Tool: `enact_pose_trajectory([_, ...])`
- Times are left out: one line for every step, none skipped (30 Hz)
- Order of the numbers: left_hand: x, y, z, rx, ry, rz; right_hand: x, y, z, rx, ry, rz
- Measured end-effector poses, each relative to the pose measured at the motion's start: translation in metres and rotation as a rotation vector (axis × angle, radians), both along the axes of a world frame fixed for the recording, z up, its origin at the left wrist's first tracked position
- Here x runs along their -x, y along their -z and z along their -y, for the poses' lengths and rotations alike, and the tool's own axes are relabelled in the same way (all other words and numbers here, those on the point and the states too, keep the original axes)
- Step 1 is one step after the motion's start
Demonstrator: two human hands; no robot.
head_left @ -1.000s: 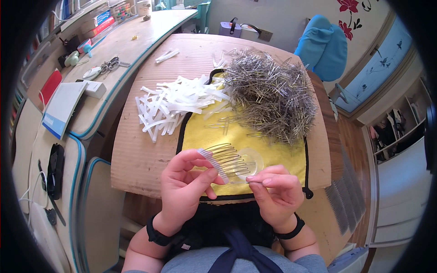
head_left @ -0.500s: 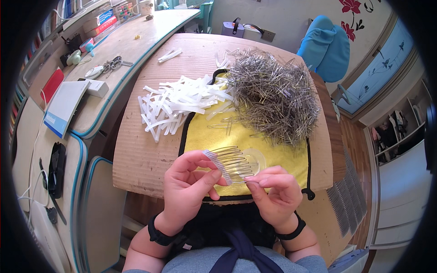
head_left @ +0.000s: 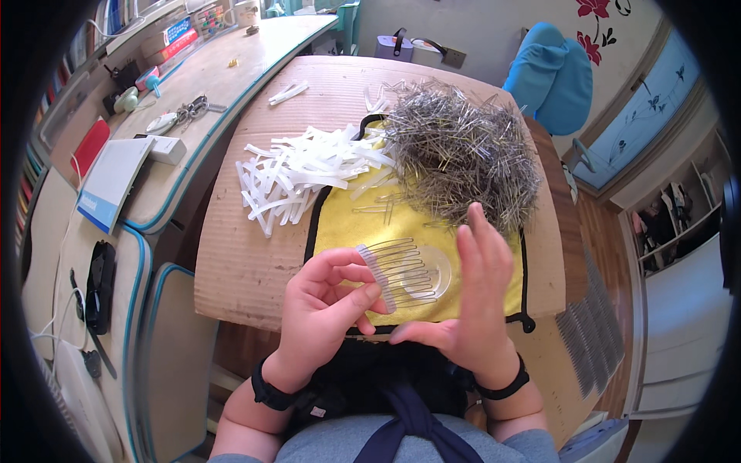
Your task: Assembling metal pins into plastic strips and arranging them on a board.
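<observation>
My left hand point(head_left: 318, 312) pinches a pale strip point(head_left: 377, 282) between thumb and fingers. A row of thin U-shaped wire pins point(head_left: 403, 266) sticks out of its right side like comb teeth. My right hand point(head_left: 486, 309) is just right of the pins, slightly blurred, fingers stretched upward and thumb spread, holding nothing. Under the pins, a clear round dish point(head_left: 446, 278) rests on a yellow cloth point(head_left: 340, 220) with black edging. Beyond my right hand lies a big tangled heap of metal wire pins point(head_left: 463, 154); a few loose pins point(head_left: 377, 208) lie beside it.
Many white plastic strips point(head_left: 297, 174) are piled on the cardboard sheet point(head_left: 224, 262) at the left, with a few strips point(head_left: 288, 93) farther back. A desk point(head_left: 255, 58) with keys and boxes runs along the left. A blue-covered chair point(head_left: 552, 81) stands back right; wire-toothed rows point(head_left: 590, 339) lie lower right.
My right hand has let go of the pin at the strip's near end, opened and lifted, its fingers now pointing toward the heap. The left hand keeps its hold, with the strip shifted slightly right.
</observation>
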State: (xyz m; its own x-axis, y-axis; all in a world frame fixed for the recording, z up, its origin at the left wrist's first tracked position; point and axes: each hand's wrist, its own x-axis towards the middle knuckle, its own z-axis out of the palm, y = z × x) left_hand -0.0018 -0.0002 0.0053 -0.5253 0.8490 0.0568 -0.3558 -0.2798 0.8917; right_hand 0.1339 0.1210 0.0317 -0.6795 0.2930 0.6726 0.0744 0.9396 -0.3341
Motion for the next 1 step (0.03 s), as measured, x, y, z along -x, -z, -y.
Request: enact_pose_trajectory([0.0006,0.0016,-0.0003,-0.002,0.004,-0.006,0.0058,0.0060,0.0020,-0.078,0.037,0.076])
